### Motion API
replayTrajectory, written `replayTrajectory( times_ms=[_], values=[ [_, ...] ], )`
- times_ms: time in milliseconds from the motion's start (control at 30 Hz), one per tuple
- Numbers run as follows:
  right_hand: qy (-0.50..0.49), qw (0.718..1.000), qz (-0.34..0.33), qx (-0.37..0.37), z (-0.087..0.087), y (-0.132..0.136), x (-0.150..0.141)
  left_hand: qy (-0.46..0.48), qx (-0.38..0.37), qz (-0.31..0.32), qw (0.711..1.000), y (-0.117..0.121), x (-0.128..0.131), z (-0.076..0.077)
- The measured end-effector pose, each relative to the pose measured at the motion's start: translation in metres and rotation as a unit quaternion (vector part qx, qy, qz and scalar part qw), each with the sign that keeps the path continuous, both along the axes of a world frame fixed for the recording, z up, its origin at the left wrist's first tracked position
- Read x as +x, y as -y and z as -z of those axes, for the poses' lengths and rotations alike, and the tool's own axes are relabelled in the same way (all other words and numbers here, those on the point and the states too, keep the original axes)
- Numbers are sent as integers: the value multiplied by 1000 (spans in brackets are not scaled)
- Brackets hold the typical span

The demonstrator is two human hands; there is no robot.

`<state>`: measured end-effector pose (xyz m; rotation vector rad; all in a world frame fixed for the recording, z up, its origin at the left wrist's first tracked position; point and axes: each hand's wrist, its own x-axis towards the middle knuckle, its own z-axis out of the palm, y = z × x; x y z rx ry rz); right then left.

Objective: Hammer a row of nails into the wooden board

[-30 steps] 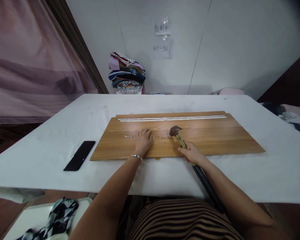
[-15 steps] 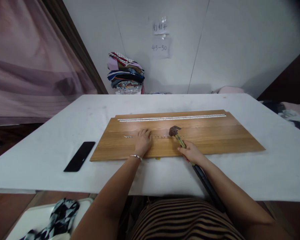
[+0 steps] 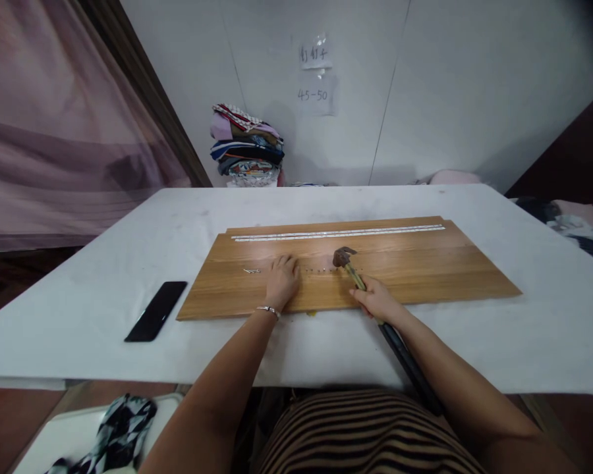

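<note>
A wooden board (image 3: 425, 270) lies on the white table (image 3: 128, 237). My left hand (image 3: 281, 282) rests on the board, palm down, its fingers curled at the left end of a row of small nails (image 3: 319, 270). My right hand (image 3: 375, 299) is closed round the handle of a hammer (image 3: 348, 263). The hammer's rusty head sits on the board at the right end of the nail row, and its dark handle runs back under my right forearm. A loose nail (image 3: 252, 270) lies on the board left of my left hand.
A thin metal strip (image 3: 336, 232) runs along the board's far edge. A black phone (image 3: 155, 319) lies on the table left of the board. Folded clothes (image 3: 247, 148) are stacked by the wall behind the table. A pink curtain (image 3: 54, 131) hangs at the left.
</note>
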<state>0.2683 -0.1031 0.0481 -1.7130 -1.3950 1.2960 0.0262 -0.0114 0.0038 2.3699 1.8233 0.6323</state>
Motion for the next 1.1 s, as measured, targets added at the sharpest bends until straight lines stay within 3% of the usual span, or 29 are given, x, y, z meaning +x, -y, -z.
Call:
replayTrajectory(
  times_ms=[1100],
  values=[
    [14, 1000, -9, -11, 5, -1, 2, -4, -9, -6, 1000, 1, 1, -5]
  ],
)
